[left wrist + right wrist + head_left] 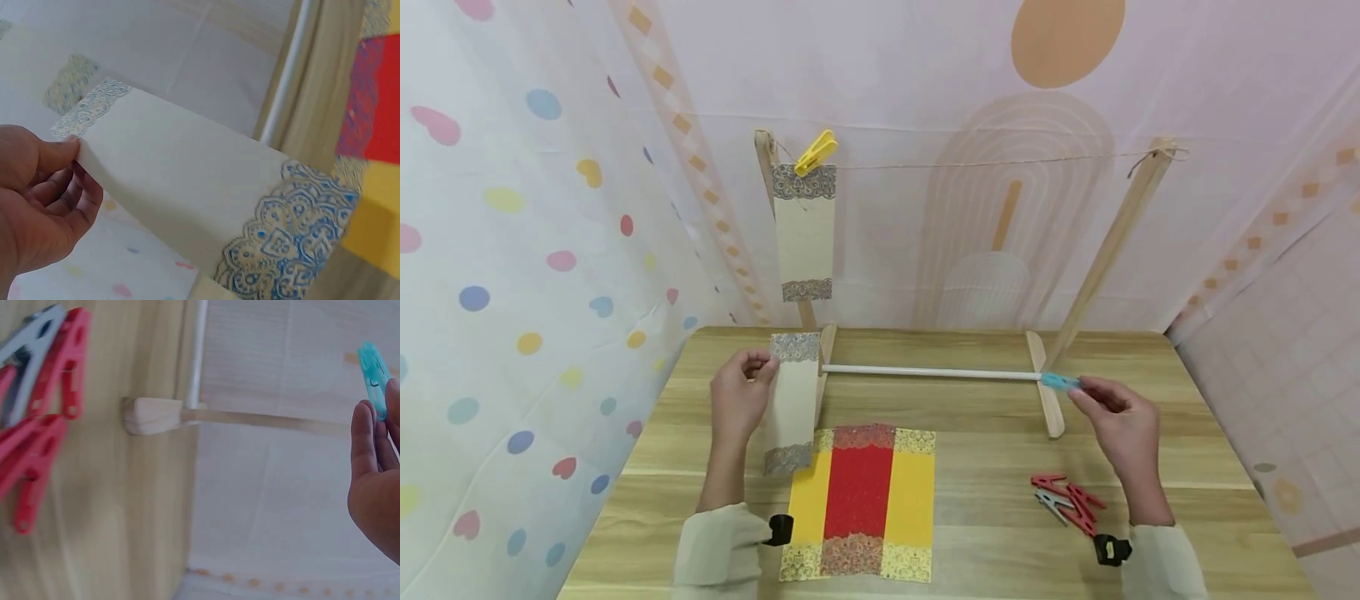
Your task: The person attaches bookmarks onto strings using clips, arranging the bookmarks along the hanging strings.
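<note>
My left hand (742, 396) pinches a cream paper strip (793, 400) with a lacy blue-grey pattern at both ends, by its left edge near the top. In the left wrist view the strip (181, 169) slants across in front of the thumb and fingers. At the right, my right hand (1123, 429) holds a light-blue clothespin (1060, 382) between thumb and fingertips; the right wrist view shows the clothespin (374, 378) pointing away from the fingers. A similar cream strip (805, 237) hangs from the string (970, 164) under a yellow clothespin (817, 153).
Two wooden posts (1108, 254) on feet carry the string, and a white rod (932, 372) joins them low down. Yellow strips (910, 500) and a red strip (859, 492) lie on the table (985, 550). Several red clothespins (1081, 500) and a grey clothespin (1051, 504) lie at right.
</note>
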Available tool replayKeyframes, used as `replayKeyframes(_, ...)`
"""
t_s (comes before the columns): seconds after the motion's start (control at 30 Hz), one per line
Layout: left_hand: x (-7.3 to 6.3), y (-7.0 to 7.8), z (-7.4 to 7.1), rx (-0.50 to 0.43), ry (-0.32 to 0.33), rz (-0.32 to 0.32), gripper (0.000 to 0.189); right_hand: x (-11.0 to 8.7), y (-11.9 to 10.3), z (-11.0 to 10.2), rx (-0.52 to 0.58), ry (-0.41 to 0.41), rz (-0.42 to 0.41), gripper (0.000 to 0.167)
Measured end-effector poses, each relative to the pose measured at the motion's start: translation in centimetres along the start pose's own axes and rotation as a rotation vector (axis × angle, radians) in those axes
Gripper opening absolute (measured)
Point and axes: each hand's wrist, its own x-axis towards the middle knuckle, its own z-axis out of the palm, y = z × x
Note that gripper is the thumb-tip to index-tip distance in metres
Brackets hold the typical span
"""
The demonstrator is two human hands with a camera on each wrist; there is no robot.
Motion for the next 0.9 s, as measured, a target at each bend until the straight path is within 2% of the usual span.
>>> replayKeyframes(0.13,0.4,1.1,0.5,-0.086,0.030,0.020,0.016,0.4,-1.2,0.3,-0.010,0.015,-0.050,0.021)
replayKeyframes(0.3,1.0,2.4,0.9,-0.175,0.033,0.036,0.015,1.1,-2.6,0.7,-0.008,0.024,-0.080,0.021)
replayKeyframes(0.5,1.8,4.3,1.0,-0.230,0.024,0.040,0.016,1.8,-4.6,0.9,0.030,0.034,-0.158,0.018)
replayKeyframes(0.73,3.2,7.0,1.7,-0.265,0.036,0.153,0.013,2.3,-7.0,1.0,0.044,0.026,-0.210,0.018)
replayKeyframes(0.9,3.8,9.0,2.5,-0.291,0.043,0.209,0.013,3.2,-9.1,0.7,0.044,0.013,-0.301,0.015)
